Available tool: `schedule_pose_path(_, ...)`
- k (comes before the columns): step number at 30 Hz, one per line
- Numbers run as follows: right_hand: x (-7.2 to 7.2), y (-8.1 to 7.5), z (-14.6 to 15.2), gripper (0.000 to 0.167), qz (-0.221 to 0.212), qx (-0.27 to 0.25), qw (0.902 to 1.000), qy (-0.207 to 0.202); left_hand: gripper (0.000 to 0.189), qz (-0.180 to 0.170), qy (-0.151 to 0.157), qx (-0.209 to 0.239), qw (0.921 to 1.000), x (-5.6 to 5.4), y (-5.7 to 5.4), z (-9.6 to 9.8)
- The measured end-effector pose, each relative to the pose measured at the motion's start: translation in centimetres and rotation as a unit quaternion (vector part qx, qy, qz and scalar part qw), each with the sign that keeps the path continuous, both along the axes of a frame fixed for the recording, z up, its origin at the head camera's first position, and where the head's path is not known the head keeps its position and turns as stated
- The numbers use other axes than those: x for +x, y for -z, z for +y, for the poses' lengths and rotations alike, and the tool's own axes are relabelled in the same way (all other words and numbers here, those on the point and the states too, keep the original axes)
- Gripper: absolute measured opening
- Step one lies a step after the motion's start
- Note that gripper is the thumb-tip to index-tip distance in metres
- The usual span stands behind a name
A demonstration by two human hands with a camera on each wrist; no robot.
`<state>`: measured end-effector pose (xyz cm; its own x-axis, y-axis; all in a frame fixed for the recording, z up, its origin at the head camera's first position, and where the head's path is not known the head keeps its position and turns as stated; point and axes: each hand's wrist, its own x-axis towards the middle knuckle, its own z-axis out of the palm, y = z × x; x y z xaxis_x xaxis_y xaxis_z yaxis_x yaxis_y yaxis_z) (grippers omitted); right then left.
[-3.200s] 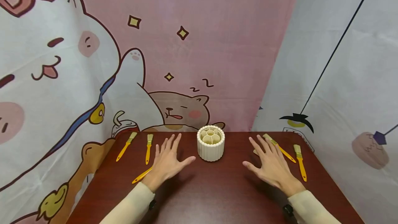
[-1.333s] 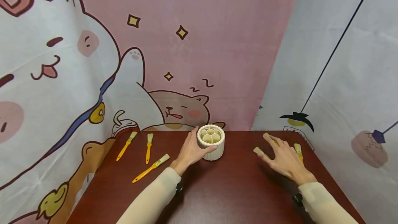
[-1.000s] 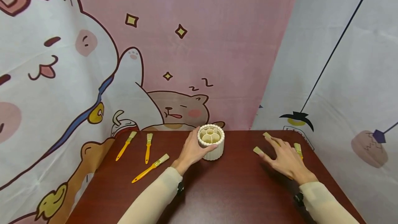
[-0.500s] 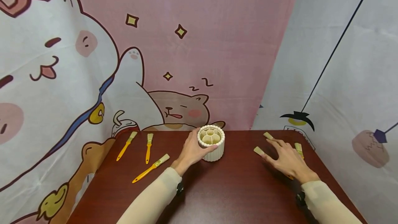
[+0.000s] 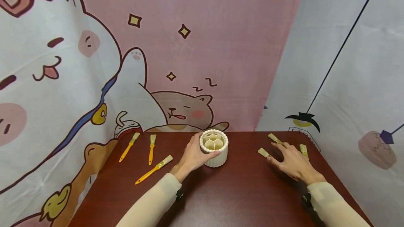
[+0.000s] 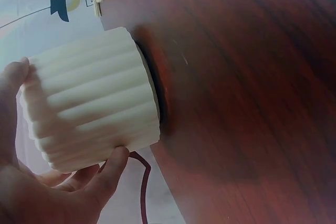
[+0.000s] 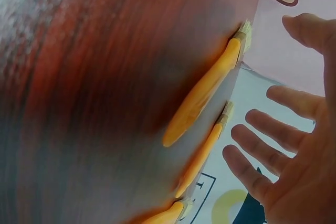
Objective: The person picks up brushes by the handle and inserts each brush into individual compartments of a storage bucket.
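My left hand (image 5: 190,157) grips a cream ribbed pen holder (image 5: 217,158), thumb across its near side and fingers round the left. Its beaded rim and flower-shaped dividers face up in the head view. In the left wrist view the hand (image 6: 63,198) spans the holder (image 6: 94,98), and a dark shadow edges its base. My right hand (image 5: 295,162) is over the brushes at the right, fingers spread and holding nothing. Near it lie one paintbrush (image 5: 263,152), a second brush (image 5: 274,137) and a third brush (image 5: 303,150), partly hidden by the hand. Their yellow handles (image 7: 205,95) show in the right wrist view.
On the left of the dark red wooden table (image 5: 221,199) lie three more yellow-handled brushes: one far left (image 5: 129,148), a second brush (image 5: 151,150) beside it and a slanted brush (image 5: 154,169) nearer. A cartoon-printed cloth (image 5: 233,62) hangs behind the table.
From both hands apart, the left hand has moved right and taken hold of the pen holder, which has just shifted slightly nearer. The right hand has moved a little right over the brushes.
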<state>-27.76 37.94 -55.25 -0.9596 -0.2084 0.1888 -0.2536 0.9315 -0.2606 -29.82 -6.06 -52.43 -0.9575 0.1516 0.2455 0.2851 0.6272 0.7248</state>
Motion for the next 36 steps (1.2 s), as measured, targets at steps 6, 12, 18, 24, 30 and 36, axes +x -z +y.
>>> schedule_pose_path(6,0.1,-0.1,-0.2,0.084,-0.008,0.0,1.0,-0.002,0.117,-0.002,0.003,-0.013,0.9999,0.7,0.0,-0.4)
schedule_pose_path(12,0.0,0.2,-0.1,0.081,-0.01,0.004,0.9999,-0.008,0.12,0.009,0.015,-0.009,0.9998,1.4,0.1,-0.8)
schedule_pose_path(18,-0.2,0.4,-0.1,0.078,-0.006,0.003,0.9999,-0.014,0.118,0.042,0.023,-0.012,0.9988,1.8,1.0,-1.3)
schedule_pose_path(24,-0.2,0.3,-0.2,0.077,-0.011,0.006,0.9998,-0.014,0.119,-0.002,0.02,-0.025,0.9995,2.7,0.1,-1.4)
schedule_pose_path(30,-0.2,0.4,0.0,0.076,-0.014,0.006,0.9998,-0.011,0.115,-0.01,0.022,-0.029,0.9993,3.6,-0.3,-1.7)
schedule_pose_path(36,-0.3,0.7,0.2,0.075,-0.013,0.008,0.9998,-0.011,0.115,-0.005,0.031,-0.029,0.9991,4.1,-0.2,-2.0)
